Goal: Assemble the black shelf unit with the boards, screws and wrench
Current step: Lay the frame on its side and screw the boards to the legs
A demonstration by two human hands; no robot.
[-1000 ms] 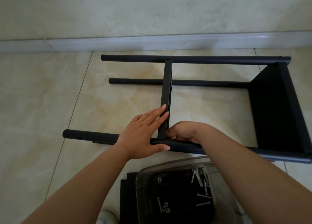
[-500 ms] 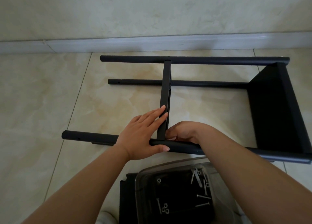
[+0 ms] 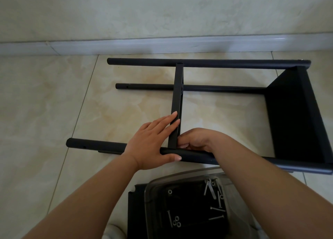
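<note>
Head view. The black shelf unit (image 3: 198,80) lies on its side on the tiled floor (image 3: 45,103), its three visible tubular legs running left to right, parallel to the skirting board (image 3: 162,45). One black board (image 3: 295,116) is fitted at the right end of the legs. A second board (image 3: 177,102), seen edge-on, stands between the far leg (image 3: 234,63) and the near leg (image 3: 95,145). The left hand (image 3: 153,141) lies over the near leg, its straight fingers (image 3: 166,121) pressed flat against the left face of the second board and its thumb stretched along the leg. The right hand (image 3: 195,139) sits just right of the board's lower end with its fingers curled at the joint; what they hold, if anything, is hidden. Near the bottom edge, a clear plastic tray (image 3: 180,181) rests on a black panel (image 3: 135,211) and holds loose screws (image 3: 215,193) and washers (image 3: 175,221).
</note>
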